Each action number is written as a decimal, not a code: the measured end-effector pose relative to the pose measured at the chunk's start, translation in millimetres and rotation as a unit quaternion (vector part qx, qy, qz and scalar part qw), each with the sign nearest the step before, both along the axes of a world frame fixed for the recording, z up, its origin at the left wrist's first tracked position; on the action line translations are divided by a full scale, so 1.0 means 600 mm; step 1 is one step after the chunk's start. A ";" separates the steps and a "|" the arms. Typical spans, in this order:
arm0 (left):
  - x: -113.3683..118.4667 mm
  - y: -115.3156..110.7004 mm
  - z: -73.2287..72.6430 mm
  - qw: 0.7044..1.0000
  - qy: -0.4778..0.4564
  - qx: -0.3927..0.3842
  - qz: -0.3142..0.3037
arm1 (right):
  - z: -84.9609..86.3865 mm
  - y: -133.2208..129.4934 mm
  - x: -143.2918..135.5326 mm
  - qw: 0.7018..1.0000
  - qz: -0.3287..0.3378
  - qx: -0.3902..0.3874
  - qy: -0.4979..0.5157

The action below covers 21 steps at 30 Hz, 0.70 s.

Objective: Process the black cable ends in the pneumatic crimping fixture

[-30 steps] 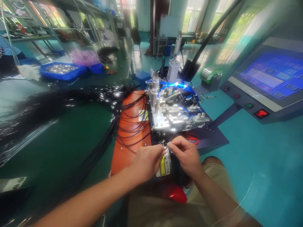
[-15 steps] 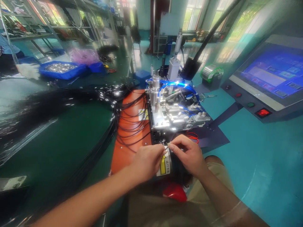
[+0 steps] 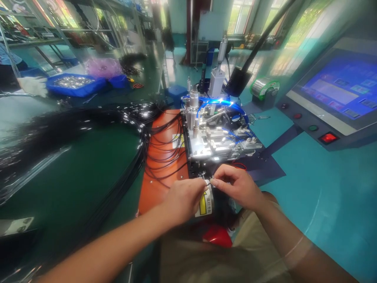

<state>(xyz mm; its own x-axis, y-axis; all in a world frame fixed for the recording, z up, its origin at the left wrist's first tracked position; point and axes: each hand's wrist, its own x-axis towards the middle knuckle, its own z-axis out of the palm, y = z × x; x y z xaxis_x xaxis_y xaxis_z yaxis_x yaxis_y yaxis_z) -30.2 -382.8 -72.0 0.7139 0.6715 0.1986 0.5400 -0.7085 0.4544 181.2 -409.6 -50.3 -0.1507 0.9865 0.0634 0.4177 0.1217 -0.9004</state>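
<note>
My left hand is closed in a pinch on a thin black cable, close to its end. Fingertips of my right hand pinch the tip of that same cable, a short way to the right. Both hands are in front of the metal machine with its blue air hoses, just above a label with a yellow arrow. More black cables run from the machine's left edge across an orange plate. Whatever lies between the fingertips is too small to make out.
A large bundle of black cables curves over the green table at left. A blue tray of small metal parts stands behind. At right are a solder reel and a control screen. A gloved hand shows far left.
My right hand has shifted slightly right, and its fingers have changed angle at the cable end. My left hand keeps its pinch in almost the same place.
</note>
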 end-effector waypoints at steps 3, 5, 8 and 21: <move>0.001 0.000 0.001 0.999 -0.010 -0.030 0.016 | -0.009 0.002 -0.008 0.998 -0.024 0.020 0.054; 0.002 0.001 0.001 0.998 -0.030 -0.056 0.031 | -0.020 0.004 -0.020 0.992 -0.051 0.037 0.109; 0.002 0.005 0.000 0.990 -0.079 -0.104 0.045 | -0.040 0.006 -0.047 0.976 -0.093 0.063 0.184; -0.002 0.008 0.006 0.986 -0.104 -0.130 0.005 | -0.040 -0.007 -0.048 0.971 -0.044 -0.003 0.235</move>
